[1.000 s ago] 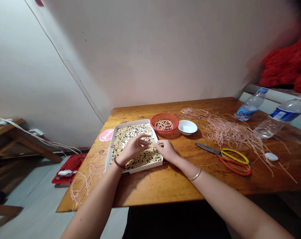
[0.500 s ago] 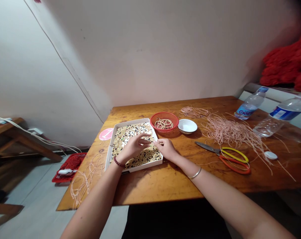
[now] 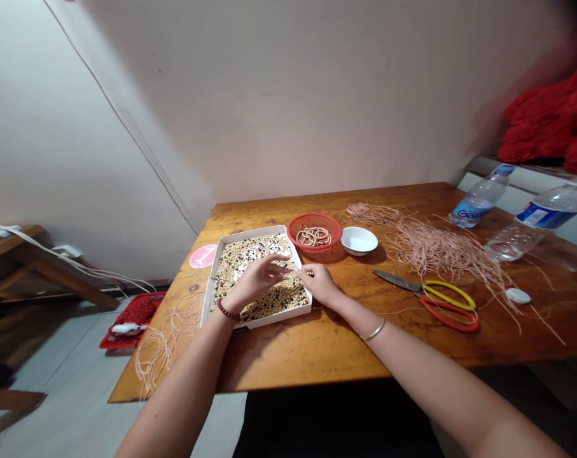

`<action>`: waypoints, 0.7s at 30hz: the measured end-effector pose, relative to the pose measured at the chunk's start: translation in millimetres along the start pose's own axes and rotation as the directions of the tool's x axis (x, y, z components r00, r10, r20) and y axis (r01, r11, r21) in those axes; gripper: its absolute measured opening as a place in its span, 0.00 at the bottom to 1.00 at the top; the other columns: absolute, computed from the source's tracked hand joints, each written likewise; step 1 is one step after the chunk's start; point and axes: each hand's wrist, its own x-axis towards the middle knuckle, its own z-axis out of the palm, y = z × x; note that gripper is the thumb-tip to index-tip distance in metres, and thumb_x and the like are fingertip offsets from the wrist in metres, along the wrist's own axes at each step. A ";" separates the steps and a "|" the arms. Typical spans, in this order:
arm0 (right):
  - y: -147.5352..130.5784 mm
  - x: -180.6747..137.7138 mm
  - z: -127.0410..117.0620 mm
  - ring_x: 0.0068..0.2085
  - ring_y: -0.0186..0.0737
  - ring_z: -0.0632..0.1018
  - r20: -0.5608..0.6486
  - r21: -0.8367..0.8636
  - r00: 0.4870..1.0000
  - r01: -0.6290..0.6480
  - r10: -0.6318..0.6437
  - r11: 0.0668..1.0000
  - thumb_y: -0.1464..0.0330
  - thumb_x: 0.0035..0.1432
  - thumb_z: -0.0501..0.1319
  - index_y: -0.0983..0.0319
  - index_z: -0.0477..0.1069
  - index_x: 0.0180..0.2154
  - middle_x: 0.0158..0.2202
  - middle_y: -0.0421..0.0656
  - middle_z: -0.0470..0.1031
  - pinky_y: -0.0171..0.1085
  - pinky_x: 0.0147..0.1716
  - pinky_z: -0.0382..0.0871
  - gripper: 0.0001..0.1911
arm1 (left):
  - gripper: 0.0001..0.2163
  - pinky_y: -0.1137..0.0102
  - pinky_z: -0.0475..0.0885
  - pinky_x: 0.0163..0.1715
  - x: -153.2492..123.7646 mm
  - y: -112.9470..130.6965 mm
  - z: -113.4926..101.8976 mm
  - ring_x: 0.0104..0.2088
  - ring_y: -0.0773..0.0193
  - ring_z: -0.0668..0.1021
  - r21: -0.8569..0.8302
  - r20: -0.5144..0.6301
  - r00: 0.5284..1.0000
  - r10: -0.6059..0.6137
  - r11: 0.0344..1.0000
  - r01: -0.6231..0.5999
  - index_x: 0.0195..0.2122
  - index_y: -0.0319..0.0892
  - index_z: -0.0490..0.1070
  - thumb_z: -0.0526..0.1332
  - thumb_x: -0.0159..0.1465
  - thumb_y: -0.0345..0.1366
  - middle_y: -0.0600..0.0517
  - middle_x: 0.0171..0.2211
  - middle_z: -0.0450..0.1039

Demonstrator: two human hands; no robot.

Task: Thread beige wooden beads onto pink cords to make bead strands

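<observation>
My left hand (image 3: 259, 277) is over a white tray (image 3: 263, 321) full of small beads (image 3: 278, 296), mostly tan with black and white ones among them. Its fingers are stretched out with a gap between them and the thumb. Just beyond its fingertips, at the tray's right rim, my right hand (image 3: 319, 284) is closed in a pinch. Whatever the pinch holds is too small to make out. Behind the right hand stands a red plastic basket (image 3: 336, 224) with strung beads (image 3: 314, 236) in it. Beside that is a small white bowl (image 3: 359, 240).
Scissors (image 3: 426, 296) with yellow and orange handles lie right of my right arm. Beyond them spreads a tangle of pink cord (image 3: 441, 251). Two plastic bottles (image 3: 481, 197) and a white cap (image 3: 518, 296) are at the right. Looser cord (image 3: 157, 350) lies by the left edge.
Both hands hold almost the same pose and place. The whole view has shifted very slightly.
</observation>
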 end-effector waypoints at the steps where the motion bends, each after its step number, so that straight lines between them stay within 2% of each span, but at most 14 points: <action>1: 0.3 0.3 0.0 0.24 0.31 0.57 -0.001 0.007 1.000 -0.002 0.002 1.000 0.54 0.56 0.54 0.62 0.55 0.17 0.18 0.36 0.52 0.32 0.24 0.50 0.24 | 0.22 0.64 0.77 0.39 0.1 -0.3 0.1 0.40 0.58 0.80 -0.004 0.000 1.000 0.002 1.000 -0.002 0.52 0.39 0.66 0.64 0.58 0.41 0.44 0.39 0.78; 7: 1.0 1.0 0.3 0.24 0.32 0.58 0.005 0.030 1.000 -0.006 0.006 1.000 0.55 0.56 0.54 0.63 0.59 0.17 0.19 0.37 0.53 0.32 0.24 0.51 0.22 | 0.21 0.62 0.77 0.42 0.0 -1.8 0.4 0.42 0.57 0.80 -0.018 0.003 1.000 0.014 1.000 -0.013 0.52 0.39 0.66 0.63 0.59 0.40 0.43 0.39 0.78; 15: -1.4 -0.7 -0.3 0.24 0.32 0.57 0.010 0.002 1.000 0.009 -0.009 1.000 0.54 0.56 0.53 0.61 0.55 0.16 0.18 0.36 0.52 0.32 0.23 0.50 0.24 | 0.20 0.63 0.77 0.42 0.4 -1.4 1.4 0.42 0.57 0.80 -0.041 0.010 1.000 0.020 0.999 -0.019 0.51 0.40 0.66 0.63 0.59 0.40 0.44 0.39 0.77; 21: -2.8 -1.4 -0.8 0.24 0.31 0.57 0.010 0.003 1.000 0.025 -0.025 1.000 0.55 0.57 0.53 0.61 0.53 0.17 0.19 0.36 0.51 0.32 0.23 0.49 0.23 | 0.21 0.68 0.76 0.37 -1.0 -2.1 0.4 0.38 0.61 0.79 0.070 -0.060 0.997 0.056 0.996 -0.052 0.52 0.42 0.66 0.64 0.58 0.41 0.46 0.37 0.77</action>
